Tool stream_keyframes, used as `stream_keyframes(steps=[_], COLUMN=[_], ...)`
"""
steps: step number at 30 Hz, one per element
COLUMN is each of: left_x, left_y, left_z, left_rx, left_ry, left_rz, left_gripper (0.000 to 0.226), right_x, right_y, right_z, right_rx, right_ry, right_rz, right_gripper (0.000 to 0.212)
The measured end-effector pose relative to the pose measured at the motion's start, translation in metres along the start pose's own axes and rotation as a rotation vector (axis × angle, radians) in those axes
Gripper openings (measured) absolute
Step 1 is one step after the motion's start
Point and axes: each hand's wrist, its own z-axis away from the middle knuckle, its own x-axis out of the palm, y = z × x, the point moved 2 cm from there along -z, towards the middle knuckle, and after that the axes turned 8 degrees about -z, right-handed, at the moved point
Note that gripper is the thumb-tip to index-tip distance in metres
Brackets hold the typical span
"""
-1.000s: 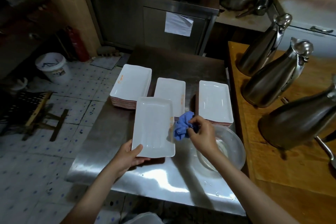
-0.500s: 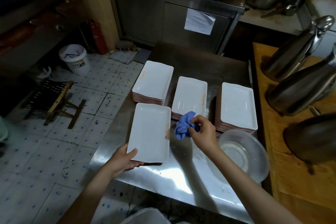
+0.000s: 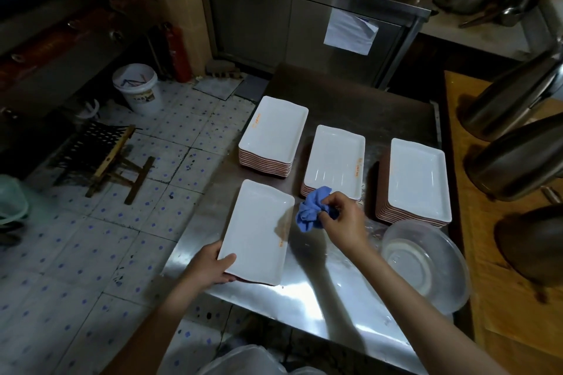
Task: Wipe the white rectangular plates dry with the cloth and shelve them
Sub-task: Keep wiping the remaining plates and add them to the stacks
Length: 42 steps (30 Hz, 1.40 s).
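- The left hand [image 3: 210,265] grips the near left corner of a white plate [image 3: 259,231], thumb on top of the rim; this plate overhangs the left edge of the steel table [image 3: 307,292]
- The right hand [image 3: 342,222] pinches a crumpled blue cloth [image 3: 312,208] between thumb and fingers, just beside the plate's right edge and in front of the middle stack
- Bare steel lies open between the held plate and a clear plastic bowl [image 3: 426,265] near the table's right front corner
- Three stacks of white plates stand behind: left stack [image 3: 274,134] at the table's left edge, middle stack [image 3: 335,161], right stack [image 3: 419,179] by the right edge, with narrow gaps between them
- One loose plate, one cloth, one bowl
- Left of the table is tiled floor with blue dots, a white bucket [image 3: 137,87] and a folding stool [image 3: 100,155]; to the right, a wooden counter [image 3: 502,298] carries steel jugs [image 3: 515,158]; a steel cabinet [image 3: 304,18] stands behind
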Motion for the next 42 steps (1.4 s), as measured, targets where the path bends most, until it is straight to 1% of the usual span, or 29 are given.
stream_keyframes(steps=[3, 6, 9, 11, 15, 17, 21, 26, 30, 34, 36, 39, 42], left_x=[-0.006, -0.009, -0.013, -0.016, -0.019, -0.019, -0.020, -0.019, -0.016, -0.010, -0.005, 0.009, 0.029], left_y=[0.003, 0.005, 0.003, 0.002, 0.005, 0.004, -0.004, -0.003, 0.000, 0.010, 0.021, 0.047, 0.080], left_z=[0.002, 0.007, 0.013, 0.016, 0.024, 0.026, 0.027, 0.033, 0.031, 0.022, 0.015, 0.002, -0.013], left_rx=[0.102, 0.104, 0.093, 0.104, 0.121, 0.102, 0.080, 0.063, 0.116, 0.193, 0.257, 0.368, 0.429], left_ry=[0.195, 0.356, 0.460, 0.521, 0.572, 0.594, 0.620, 0.638, 0.684, 0.693, 0.646, 0.526, 0.397], left_rz=[-0.304, -0.419, -0.448, -0.419, -0.369, -0.330, -0.265, -0.292, -0.351, -0.445, -0.485, -0.457, -0.468], left_gripper=[0.016, 0.017, 0.018, 0.019, 0.024, 0.024, 0.025, 0.031, 0.046, 0.040, 0.037, 0.031, 0.028], right_x=[0.002, 0.005, 0.009, 0.009, 0.012, 0.013, 0.013, 0.009, 0.007, 0.003, 0.000, -0.009, -0.019], right_y=[-0.002, 0.000, 0.001, 0.001, 0.000, -0.001, -0.003, -0.005, -0.004, -0.006, -0.008, -0.008, -0.004], right_z=[0.002, 0.001, 0.001, 0.000, 0.000, 0.000, 0.001, 0.002, 0.003, 0.003, 0.004, 0.003, 0.002], right_rx=[-0.004, -0.016, -0.014, -0.013, -0.015, -0.008, -0.008, 0.003, 0.008, 0.006, 0.001, 0.010, 0.008], right_ry=[-0.005, 0.000, -0.006, -0.006, -0.010, -0.022, -0.029, -0.032, -0.019, -0.011, 0.001, 0.036, 0.085], right_rz=[0.010, 0.016, 0.021, 0.023, 0.034, 0.022, 0.007, 0.003, -0.006, -0.025, -0.029, -0.035, -0.031], right_gripper=[0.015, 0.013, 0.013, 0.013, 0.013, 0.014, 0.019, 0.016, 0.015, 0.019, 0.019, 0.017, 0.016])
